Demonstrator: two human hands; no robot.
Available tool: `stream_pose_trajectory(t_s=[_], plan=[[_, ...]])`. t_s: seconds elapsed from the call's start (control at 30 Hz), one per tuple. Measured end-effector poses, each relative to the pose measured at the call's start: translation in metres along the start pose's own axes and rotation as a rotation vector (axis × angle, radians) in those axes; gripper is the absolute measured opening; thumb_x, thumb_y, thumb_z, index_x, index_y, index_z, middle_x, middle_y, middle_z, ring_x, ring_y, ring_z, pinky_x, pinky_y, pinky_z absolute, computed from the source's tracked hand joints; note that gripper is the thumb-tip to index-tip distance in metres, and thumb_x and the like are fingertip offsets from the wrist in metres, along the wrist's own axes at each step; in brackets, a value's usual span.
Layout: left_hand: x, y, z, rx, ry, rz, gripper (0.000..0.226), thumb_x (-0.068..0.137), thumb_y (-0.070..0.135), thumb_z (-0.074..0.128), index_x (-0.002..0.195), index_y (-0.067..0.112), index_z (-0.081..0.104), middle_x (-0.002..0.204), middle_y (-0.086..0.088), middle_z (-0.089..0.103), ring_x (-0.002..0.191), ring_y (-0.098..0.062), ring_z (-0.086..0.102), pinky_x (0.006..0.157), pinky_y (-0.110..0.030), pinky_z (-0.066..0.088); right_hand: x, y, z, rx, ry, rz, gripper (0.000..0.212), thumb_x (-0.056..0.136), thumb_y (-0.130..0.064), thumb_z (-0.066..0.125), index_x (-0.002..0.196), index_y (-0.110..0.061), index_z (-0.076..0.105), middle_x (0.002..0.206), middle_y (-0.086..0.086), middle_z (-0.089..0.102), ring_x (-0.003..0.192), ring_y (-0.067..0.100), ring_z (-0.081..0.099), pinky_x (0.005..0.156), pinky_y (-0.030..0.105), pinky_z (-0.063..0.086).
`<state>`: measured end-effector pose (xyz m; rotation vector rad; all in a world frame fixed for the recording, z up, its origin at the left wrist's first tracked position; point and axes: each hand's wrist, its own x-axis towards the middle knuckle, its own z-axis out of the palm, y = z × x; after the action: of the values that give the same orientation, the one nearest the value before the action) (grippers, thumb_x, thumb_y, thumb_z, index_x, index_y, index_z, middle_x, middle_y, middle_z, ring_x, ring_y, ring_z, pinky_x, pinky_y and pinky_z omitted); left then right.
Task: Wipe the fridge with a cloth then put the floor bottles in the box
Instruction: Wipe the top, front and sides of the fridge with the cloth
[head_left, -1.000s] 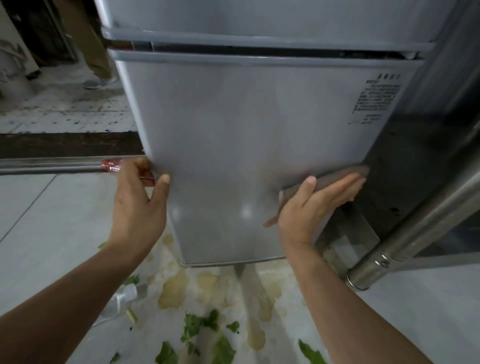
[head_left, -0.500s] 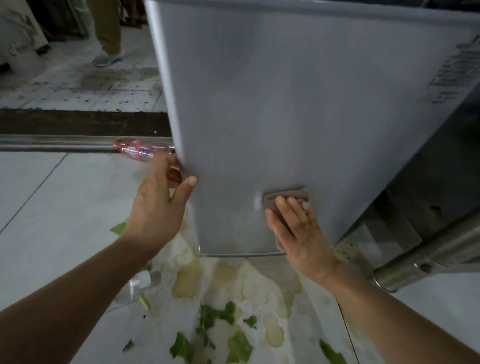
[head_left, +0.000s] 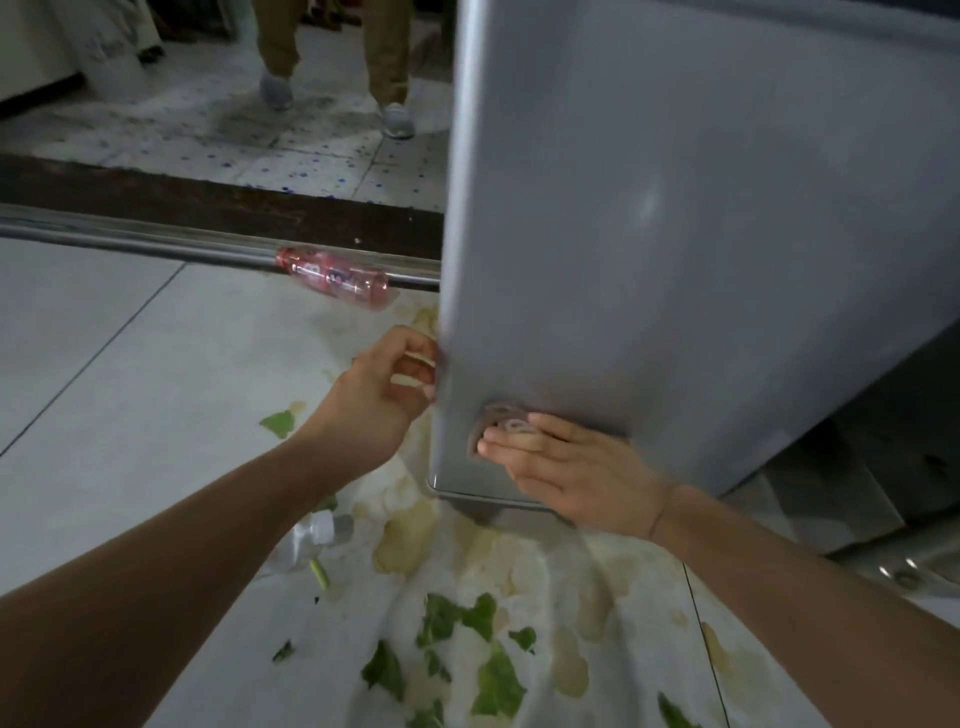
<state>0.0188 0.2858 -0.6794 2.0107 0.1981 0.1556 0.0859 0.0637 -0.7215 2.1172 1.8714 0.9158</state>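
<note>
Fridge (head_left: 675, 234) stands on the tiled floor (head_left: 130, 389), its grey door facing the camera; the right hand (head_left: 566, 462) presses a brown cloth (head_left: 493, 421) flat-fingered against the door's lower left corner, while the left hand (head_left: 384, 395) curls its fingers round the door's left edge; a pink bottle (head_left: 335, 278) and a clear bottle (head_left: 306, 540) lie on the floor among green leaves (head_left: 467, 654)

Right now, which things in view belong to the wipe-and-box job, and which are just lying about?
Job:
fridge
cloth, pressed flat by the right hand
left hand at the fridge's edge
pink bottle on the floor
clear bottle on the floor

Lying about:
green leaves
yellowish spill patches
metal rail
No box is in view.
</note>
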Motion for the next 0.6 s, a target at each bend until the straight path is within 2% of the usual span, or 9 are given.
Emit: stream_pose_trajectory(t_s=[0.03, 0.1, 0.17, 0.23, 0.33, 0.43, 0.53, 0.6], plan=[[-0.001, -0.001, -0.002, -0.038, -0.035, -0.002, 0.026, 0.088, 0.001, 0.051, 0.102, 0.022, 0.055, 0.104, 0.001, 0.064, 0.097, -0.015, 0.062, 0.07, -0.019, 0.048, 0.0, 0.001, -0.001, -0.002, -0.028, -0.02, 0.038, 0.099, -0.016, 0.034, 0.12, -0.014, 0.066, 0.126, -0.004, 0.061, 0.118, 0.008, 0.057, 0.1, 0.033, 0.046], [-0.005, -0.003, -0.008, -0.093, -0.097, 0.001, 0.03, 0.089, -0.002, 0.05, 0.106, 0.022, 0.056, 0.108, 0.001, 0.062, 0.102, -0.012, 0.061, 0.068, -0.011, 0.047, 0.003, 0.011, -0.009, -0.038, 0.06, -0.042, 0.032, 0.1, -0.014, 0.04, 0.12, -0.015, 0.065, 0.128, 0.001, 0.061, 0.122, 0.017, 0.054, 0.104, 0.036, 0.042], [-0.007, -0.004, -0.011, -0.116, -0.13, 0.014, 0.035, 0.09, -0.004, 0.05, 0.112, 0.022, 0.056, 0.113, -0.001, 0.06, 0.105, -0.012, 0.059, 0.079, -0.015, 0.05, 0.015, 0.027, -0.027, -0.174, 0.227, 0.017, 0.018, 0.094, -0.017, 0.059, 0.108, -0.019, 0.071, 0.128, 0.0, 0.062, 0.118, 0.02, 0.054, 0.104, 0.036, 0.036], [-0.008, -0.005, -0.013, -0.122, -0.139, 0.02, 0.039, 0.089, -0.005, 0.05, 0.115, 0.024, 0.055, 0.114, -0.003, 0.06, 0.105, -0.013, 0.059, 0.086, -0.021, 0.051, 0.031, 0.037, -0.041, -0.247, 0.375, 0.116, 0.018, 0.087, -0.02, 0.07, 0.105, -0.021, 0.071, 0.123, -0.006, 0.057, 0.107, 0.018, 0.053, 0.095, 0.034, 0.033], [-0.007, -0.012, -0.014, -0.075, -0.134, 0.038, 0.041, 0.089, -0.004, 0.05, 0.114, 0.029, 0.052, 0.111, 0.0, 0.06, 0.103, -0.013, 0.06, 0.088, -0.024, 0.05, 0.044, 0.029, -0.038, -0.192, 0.469, 0.202, 0.027, 0.086, -0.01, 0.071, 0.113, -0.012, 0.067, 0.121, -0.002, 0.055, 0.101, 0.021, 0.052, 0.078, 0.038, 0.041], [-0.01, -0.025, -0.017, -0.022, -0.099, 0.02, 0.038, 0.089, -0.001, 0.052, 0.115, 0.027, 0.051, 0.107, 0.002, 0.061, 0.096, -0.014, 0.062, 0.083, -0.023, 0.051, 0.04, 0.004, -0.014, -0.176, 0.333, 0.193, 0.034, 0.089, -0.004, 0.061, 0.122, -0.012, 0.064, 0.128, -0.004, 0.059, 0.106, 0.019, 0.051, 0.079, 0.036, 0.048], [-0.016, -0.038, -0.019, 0.035, -0.052, 0.005, 0.037, 0.088, 0.004, 0.056, 0.119, 0.025, 0.051, 0.107, 0.003, 0.06, 0.091, -0.01, 0.062, 0.077, -0.022, 0.051, 0.039, -0.016, 0.0, -0.203, 0.017, 0.007, 0.042, 0.094, -0.003, 0.035, 0.121, -0.014, 0.066, 0.127, -0.008, 0.061, 0.11, 0.016, 0.053, 0.088, 0.031, 0.043], [-0.019, -0.044, -0.02, 0.047, -0.018, -0.004, 0.038, 0.087, 0.007, 0.057, 0.121, 0.025, 0.05, 0.109, 0.004, 0.058, 0.086, -0.006, 0.06, 0.071, -0.016, 0.047, 0.045, -0.02, -0.005, -0.252, -0.167, -0.104, 0.046, 0.089, -0.007, 0.033, 0.122, -0.015, 0.065, 0.131, -0.007, 0.059, 0.109, 0.014, 0.059, 0.091, 0.03, 0.044]])
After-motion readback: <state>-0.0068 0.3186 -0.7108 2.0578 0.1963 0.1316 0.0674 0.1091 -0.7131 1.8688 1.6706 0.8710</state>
